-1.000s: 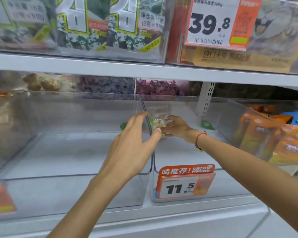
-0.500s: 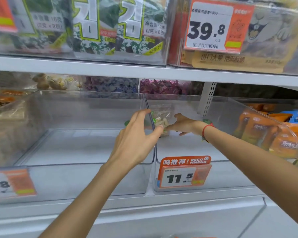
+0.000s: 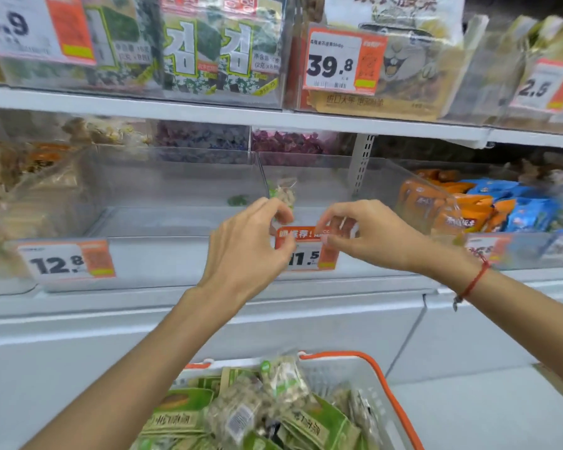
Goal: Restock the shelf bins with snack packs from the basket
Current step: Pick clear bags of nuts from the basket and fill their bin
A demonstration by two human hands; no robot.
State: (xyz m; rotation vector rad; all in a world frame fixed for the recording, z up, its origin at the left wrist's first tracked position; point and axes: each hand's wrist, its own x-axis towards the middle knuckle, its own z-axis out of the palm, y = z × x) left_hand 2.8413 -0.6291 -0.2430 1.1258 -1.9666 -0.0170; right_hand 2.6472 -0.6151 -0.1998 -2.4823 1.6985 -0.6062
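Note:
One clear snack pack (image 3: pixel 284 193) with a green label stands at the back of the clear shelf bin (image 3: pixel 325 186), against its left divider. That bin carries an orange 11.5 price tag (image 3: pixel 306 254). My left hand (image 3: pixel 247 245) and my right hand (image 3: pixel 371 235) hover side by side in front of the tag, outside the bin. Their fingers are loosely curled and hold nothing. Below, a white basket (image 3: pixel 335 378) with an orange handle holds several green and clear snack packs (image 3: pixel 273 404).
The clear bin (image 3: pixel 150 222) to the left, tagged 12.8, shows only a small green scrap at its back. Orange and blue packs (image 3: pixel 468 209) fill the bin to the right. Seaweed packs and a 39.8 tag (image 3: pixel 338 60) sit on the shelf above. A white cabinet front runs below the bins.
Both hands have drawn back out of the bin toward me, leaving the snack pack standing at the back. The view has tilted down, bringing the basket into sight.

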